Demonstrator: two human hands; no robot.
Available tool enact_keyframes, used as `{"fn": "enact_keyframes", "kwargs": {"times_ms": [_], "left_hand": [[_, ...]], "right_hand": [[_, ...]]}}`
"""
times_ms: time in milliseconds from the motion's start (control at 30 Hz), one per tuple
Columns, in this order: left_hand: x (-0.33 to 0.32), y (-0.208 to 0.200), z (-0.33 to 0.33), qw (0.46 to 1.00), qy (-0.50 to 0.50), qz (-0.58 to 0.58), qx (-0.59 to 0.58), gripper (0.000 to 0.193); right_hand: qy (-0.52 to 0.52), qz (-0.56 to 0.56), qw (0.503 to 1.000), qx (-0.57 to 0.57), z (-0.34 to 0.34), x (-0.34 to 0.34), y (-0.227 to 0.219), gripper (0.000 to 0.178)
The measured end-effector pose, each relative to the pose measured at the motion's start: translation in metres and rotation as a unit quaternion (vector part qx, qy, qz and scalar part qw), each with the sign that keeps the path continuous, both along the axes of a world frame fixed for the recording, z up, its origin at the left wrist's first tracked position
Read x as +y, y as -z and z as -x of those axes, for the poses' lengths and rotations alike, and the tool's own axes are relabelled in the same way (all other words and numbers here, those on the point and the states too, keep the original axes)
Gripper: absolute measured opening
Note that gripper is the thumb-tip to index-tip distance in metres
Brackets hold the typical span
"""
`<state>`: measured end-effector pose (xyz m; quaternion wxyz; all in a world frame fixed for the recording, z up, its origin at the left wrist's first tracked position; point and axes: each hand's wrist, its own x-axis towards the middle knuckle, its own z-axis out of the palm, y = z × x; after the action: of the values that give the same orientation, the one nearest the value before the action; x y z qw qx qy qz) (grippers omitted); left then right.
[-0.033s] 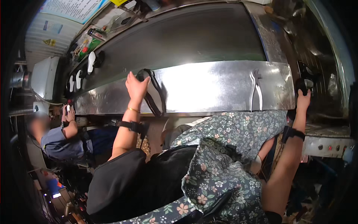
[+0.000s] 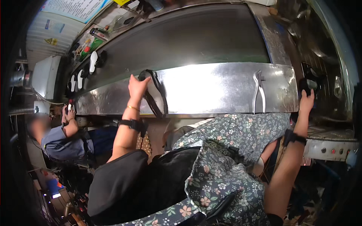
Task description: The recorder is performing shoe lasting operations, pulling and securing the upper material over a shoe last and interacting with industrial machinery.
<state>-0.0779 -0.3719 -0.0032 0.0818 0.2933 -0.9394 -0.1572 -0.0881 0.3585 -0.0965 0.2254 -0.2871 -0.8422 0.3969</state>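
Note:
A black shoe (image 2: 157,96) with a pale grey sole side lies lengthwise across the shiny metal plate (image 2: 211,88). At its far end my left hand (image 2: 138,87) grips it, thumb on the right side and fingers on the left. Far to the right, my right hand (image 2: 307,100) has its fingers closed on a second dark shoe (image 2: 308,86), over a dark rack-like surface. Part of that shoe is in shadow and behind my fingers. Pliers (image 2: 259,92) with a hammer-like jaw lie on the plate's right part, handles toward me, touched by neither hand.
Beyond the plate stretches a dark conveyor belt (image 2: 196,35). Several shoes with white soles (image 2: 93,63) stand along its left end. A co-worker (image 2: 64,143) sits at the left, hands at the plate's end. Below my right hand is a control panel (image 2: 328,150) with knobs.
Almost nothing differs. The whole view has shifted very slightly; both hands keep their places on the two shoes.

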Motion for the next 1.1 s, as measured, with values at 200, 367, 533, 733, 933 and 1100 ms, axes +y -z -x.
{"fn": "enact_keyframes", "kwargs": {"times_ms": [200,367,533,733,933,1100], "left_hand": [[-0.04,0.043,0.001,0.923,0.045,-0.381,-0.038,0.065],[0.163,-0.053,-0.018,0.78,0.386,-0.492,-0.01,0.091],[0.281,-0.107,-0.069,0.586,0.611,-0.529,-0.059,0.098],[0.379,-0.055,-0.084,0.298,0.422,-0.79,-0.332,0.061],[0.419,-0.055,-0.113,0.356,0.388,-0.745,-0.41,0.037],[0.416,-0.072,-0.123,0.314,0.391,-0.757,-0.419,0.032]], "right_hand": [[-0.219,0.259,0.94,-0.024,-0.116,-0.193,-0.063,0.024],[-0.358,0.152,0.917,0.089,-0.141,-0.283,-0.139,0.065],[-0.177,-0.229,0.906,0.31,-0.17,-0.271,-0.202,0.042],[-0.046,-0.197,0.962,0.184,-0.248,-0.25,-0.164,0.021],[-0.116,-0.321,0.938,0.058,-0.28,-0.236,-0.197,0.054],[-0.153,-0.36,0.92,0.014,-0.288,-0.24,-0.222,0.051]]}}
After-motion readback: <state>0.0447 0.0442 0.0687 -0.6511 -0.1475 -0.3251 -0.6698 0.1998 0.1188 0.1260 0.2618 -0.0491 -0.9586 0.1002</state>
